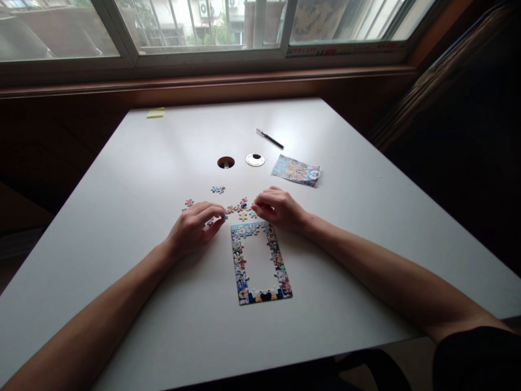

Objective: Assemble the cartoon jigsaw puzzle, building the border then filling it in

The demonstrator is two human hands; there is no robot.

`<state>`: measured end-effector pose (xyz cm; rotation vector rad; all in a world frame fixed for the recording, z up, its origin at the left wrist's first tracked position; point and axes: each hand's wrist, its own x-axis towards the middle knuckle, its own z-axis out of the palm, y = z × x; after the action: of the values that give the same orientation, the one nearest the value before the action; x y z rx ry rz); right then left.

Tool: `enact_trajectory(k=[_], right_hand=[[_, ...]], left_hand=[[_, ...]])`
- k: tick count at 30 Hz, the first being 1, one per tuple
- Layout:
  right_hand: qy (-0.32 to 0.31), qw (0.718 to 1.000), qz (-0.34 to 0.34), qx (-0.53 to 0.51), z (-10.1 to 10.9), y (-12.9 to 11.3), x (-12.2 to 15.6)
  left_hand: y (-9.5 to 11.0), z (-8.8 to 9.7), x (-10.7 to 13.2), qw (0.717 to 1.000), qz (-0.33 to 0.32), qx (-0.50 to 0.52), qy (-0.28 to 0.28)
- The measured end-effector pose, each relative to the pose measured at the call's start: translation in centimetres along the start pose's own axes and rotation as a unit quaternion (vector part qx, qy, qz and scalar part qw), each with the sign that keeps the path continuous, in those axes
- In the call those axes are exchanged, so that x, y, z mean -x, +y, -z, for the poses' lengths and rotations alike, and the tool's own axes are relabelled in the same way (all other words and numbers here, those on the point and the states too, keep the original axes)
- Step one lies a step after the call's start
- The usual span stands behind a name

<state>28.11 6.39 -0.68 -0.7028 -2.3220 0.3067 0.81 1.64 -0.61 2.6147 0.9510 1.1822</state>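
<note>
A jigsaw puzzle (pixel 240 260) lies on the white table with its border joined and its middle bare. Loose jigsaw pieces (pixel 243 216) are scattered just beyond its top edge. My left hand (pixel 197 222) rests left of the puzzle's top corner, thumb and fingers closed around a small bluish jigsaw piece (pixel 225 217). Other pieces are partly covered by that hand. My right hand (pixel 283 209) is at the puzzle's top right corner, its fingers curled into a pinch beside the loose pieces. Whatever those fingertips hold is too small to make out.
A creased picture sheet (pixel 298 170) lies beyond my right hand, with a black pen (pixel 269 138) farther back. A round hole (pixel 226 162) and its metal cover (pixel 255 159) are mid-table. Yellow sticky notes (pixel 156 113) lie at the far left edge, below the window.
</note>
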Motion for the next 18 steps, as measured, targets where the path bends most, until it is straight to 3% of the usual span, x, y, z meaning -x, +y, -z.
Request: enact_trajectory(k=[9, 18], right_hand=[[-0.002, 1.0, 0.003, 0.002, 0.13, -0.15, -0.07], [-0.001, 1.0, 0.005, 0.003, 0.11, -0.11, -0.07]], left_hand=[[-0.01, 0.04, 0.08, 0.999, -0.03, -0.006, -0.03], [0.11, 0.08, -0.08, 0.999, -0.027, -0.015, -0.02]])
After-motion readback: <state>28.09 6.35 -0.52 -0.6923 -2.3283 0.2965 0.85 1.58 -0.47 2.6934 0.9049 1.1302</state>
